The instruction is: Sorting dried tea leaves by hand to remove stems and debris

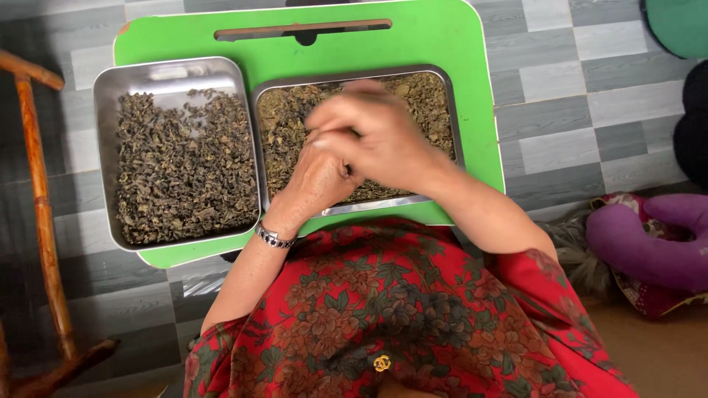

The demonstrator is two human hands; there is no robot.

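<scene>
Steel-walled and shallow, the right-hand tray (456,140) lies directly beneath both hands, filled with olive-brown dried leaves (284,140). The right hand (380,136) crosses over the left hand (317,177), fingers curled loosely downward above the leaves; motion blur hides the fingertips, so I cannot tell whether either hand pinches anything. The left hand sits under and just nearer the body, knuckles bent, a metal bracelet (274,236) on its wrist. Just beside the hands, to their left, a second steel tray (103,147) touches the first and holds darker dried leaves (184,169). Both trays rest on a green lap table (442,37). Farther out lie grey floor tiles (560,110), a wooden chair frame (40,214) and a purple cushion (641,236).
</scene>
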